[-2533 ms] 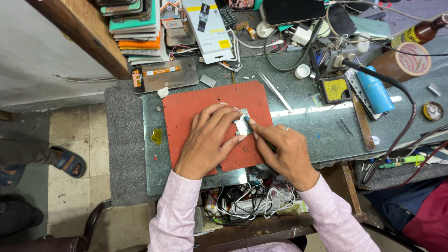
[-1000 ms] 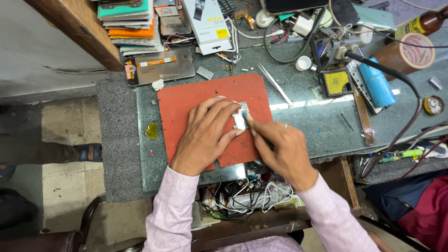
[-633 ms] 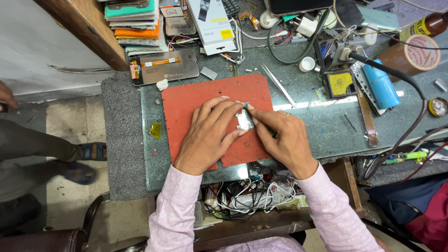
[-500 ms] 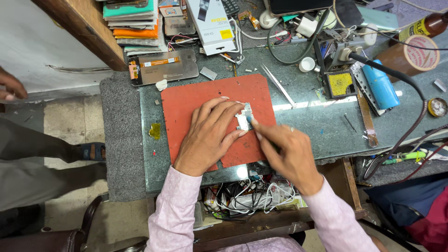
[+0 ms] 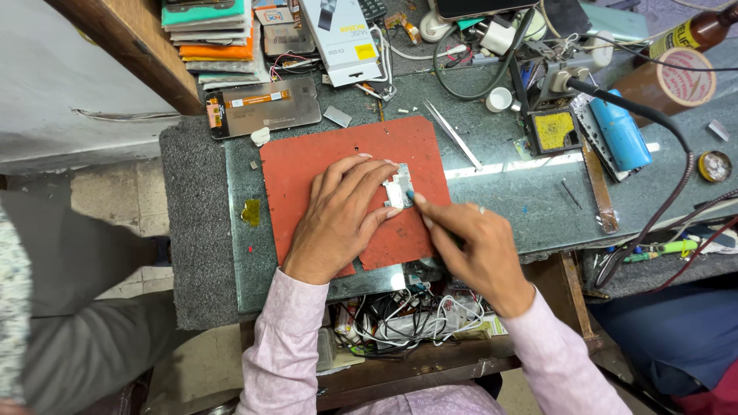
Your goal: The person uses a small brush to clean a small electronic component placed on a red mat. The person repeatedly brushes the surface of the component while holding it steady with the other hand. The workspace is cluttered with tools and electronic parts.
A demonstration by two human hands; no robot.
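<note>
While left hand [image 5: 342, 219] pins the small board [image 5: 398, 187] on the mat [image 5: 307, 161], right hand [image 5: 480, 250] pinches a thin tool at its 5 o'clock edge. Board work looks midway; tweezers [image 5: 453, 136] at 1 o'clock lie unused.

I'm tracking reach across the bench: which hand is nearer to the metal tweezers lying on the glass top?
Right. The right hand is below the tweezers, fingertips at the small metal part. The left hand lies further left on the red mat.

Left hand [image 5: 342, 219] pins a small silvery circuit part [image 5: 398, 187] flat on the red mat [image 5: 307, 165]. Right hand [image 5: 477, 250], at its five o'clock, touches a fingertip to the part's edge. Tweezers [image 5: 453, 134] lie at one o'clock.
</note>
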